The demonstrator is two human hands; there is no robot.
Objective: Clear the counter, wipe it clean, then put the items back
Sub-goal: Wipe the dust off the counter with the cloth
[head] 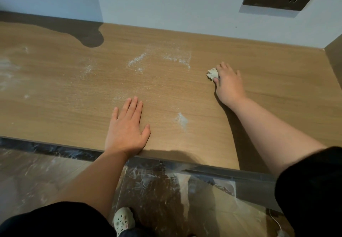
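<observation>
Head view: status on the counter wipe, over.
Left hand flat on counter, near front edge. Right hand grips white wad, far right. Powder streaks unwiped, centre and left.

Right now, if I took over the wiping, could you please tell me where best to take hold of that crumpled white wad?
Take the crumpled white wad by its exposed left end, coming from the left and above. The right hand covers its right side, with its fingers curled over it, and it rests on the counter. It looks soft, so it should pinch easily.
</observation>
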